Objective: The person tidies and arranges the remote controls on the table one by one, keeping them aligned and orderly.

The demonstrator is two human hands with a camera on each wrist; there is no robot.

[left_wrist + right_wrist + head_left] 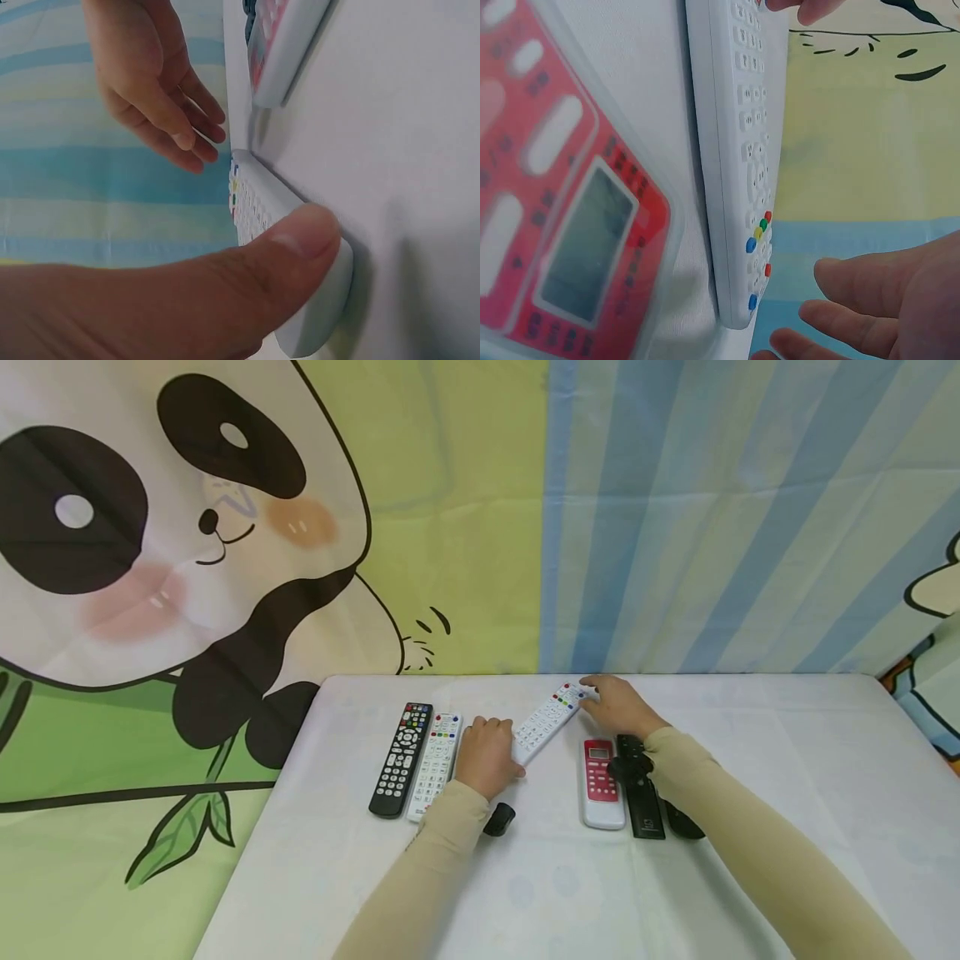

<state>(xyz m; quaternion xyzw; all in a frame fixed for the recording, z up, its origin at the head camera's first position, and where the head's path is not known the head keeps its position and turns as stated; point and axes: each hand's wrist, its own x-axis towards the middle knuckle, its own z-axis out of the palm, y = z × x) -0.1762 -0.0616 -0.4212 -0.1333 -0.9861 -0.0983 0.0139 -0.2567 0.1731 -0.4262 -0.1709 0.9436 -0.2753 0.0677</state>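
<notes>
A white remote control with small coloured buttons lies slanted on the table between both hands. My left hand grips its lower end, the thumb along the near edge in the left wrist view; the other fingers are mostly hidden there. By its upper end is my right hand, fingers loosely bent. In the right wrist view these fingers stand apart from the coloured-button end. Left of my left hand, a second white remote lies beside a black remote.
Below my right hand lie a white remote with a red face and a small screen, a black remote, and a dark rounded object partly under the sleeve. A white cloth covers the table; a printed panda curtain hangs behind.
</notes>
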